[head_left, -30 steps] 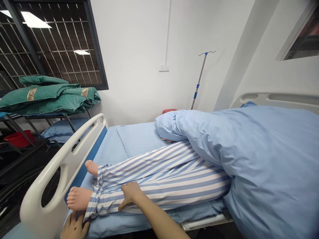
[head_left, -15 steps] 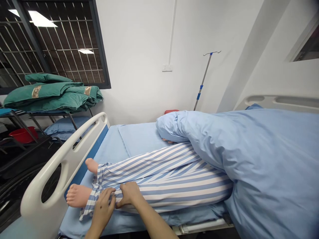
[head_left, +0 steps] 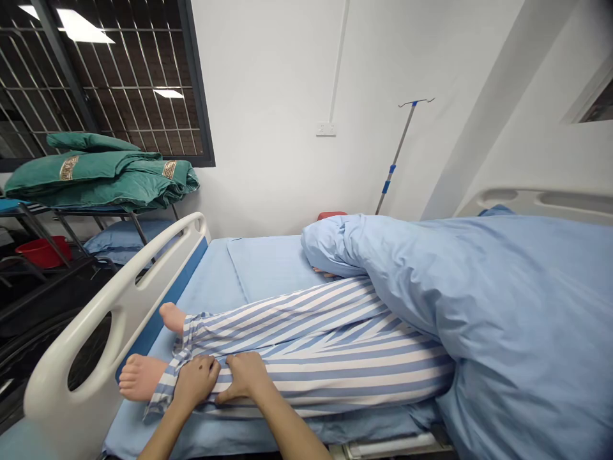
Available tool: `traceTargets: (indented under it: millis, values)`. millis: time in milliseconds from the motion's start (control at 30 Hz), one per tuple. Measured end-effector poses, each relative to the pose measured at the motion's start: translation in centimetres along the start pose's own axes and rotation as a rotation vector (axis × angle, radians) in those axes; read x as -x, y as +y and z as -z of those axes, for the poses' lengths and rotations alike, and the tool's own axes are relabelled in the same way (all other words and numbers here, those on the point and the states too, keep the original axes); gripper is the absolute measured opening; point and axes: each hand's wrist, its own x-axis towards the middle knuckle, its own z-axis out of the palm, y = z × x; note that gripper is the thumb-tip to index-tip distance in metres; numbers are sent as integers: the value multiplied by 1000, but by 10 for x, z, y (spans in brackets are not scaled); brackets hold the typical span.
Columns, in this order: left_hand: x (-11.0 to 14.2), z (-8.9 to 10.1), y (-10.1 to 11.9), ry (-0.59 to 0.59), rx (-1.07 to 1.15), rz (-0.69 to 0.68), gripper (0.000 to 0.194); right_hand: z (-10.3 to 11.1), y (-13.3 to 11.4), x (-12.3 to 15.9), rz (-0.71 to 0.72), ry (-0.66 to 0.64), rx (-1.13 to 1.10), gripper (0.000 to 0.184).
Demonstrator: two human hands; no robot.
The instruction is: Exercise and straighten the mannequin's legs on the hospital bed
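Observation:
A manikin lies on the bed in blue-and-white striped trousers (head_left: 335,374), with its bare near foot (head_left: 141,377) and far foot (head_left: 172,317) toward the footboard. My left hand (head_left: 196,381) is curled over the near lower leg, just above the trouser cuff. Beside it, my right hand (head_left: 246,375) grips the same leg slightly higher, thumb on the near side and fingers over the top. The fingertips of both hands are partly hidden by the leg. A light blue quilt (head_left: 479,287) covers the upper body; a bit of the manikin's hand shows under its edge.
The white footboard (head_left: 115,287) rises at the left. Beyond it, folded green bedding (head_left: 100,176) rests on a metal rack, above a red basin (head_left: 45,252). An IV pole (head_left: 396,153) stands behind the bed by the wall. The headboard (head_left: 550,197) is at the right.
My left hand has moved further onto the lower leg, and its fingers now curl over it. My right hand keeps about the same place on the leg. The view has shifted slightly.

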Motion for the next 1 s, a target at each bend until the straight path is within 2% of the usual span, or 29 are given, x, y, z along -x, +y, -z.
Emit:
traceTargets:
  millis: [267,467,767,1000]
  values:
    - [2,1,2,-23,-92,-19,45,-8,2,4,25,184,-85,56]
    - [5,1,6,-7,-104,-14,45,-7,1,8,-4,316,-185,28]
    - [4,17,13,-88,-121,-2,47,-5,4,4,-118,330,-293,14]
    - [2,10,10,-68,-80,1,44,-4,8,1,-171,330,-472,15]
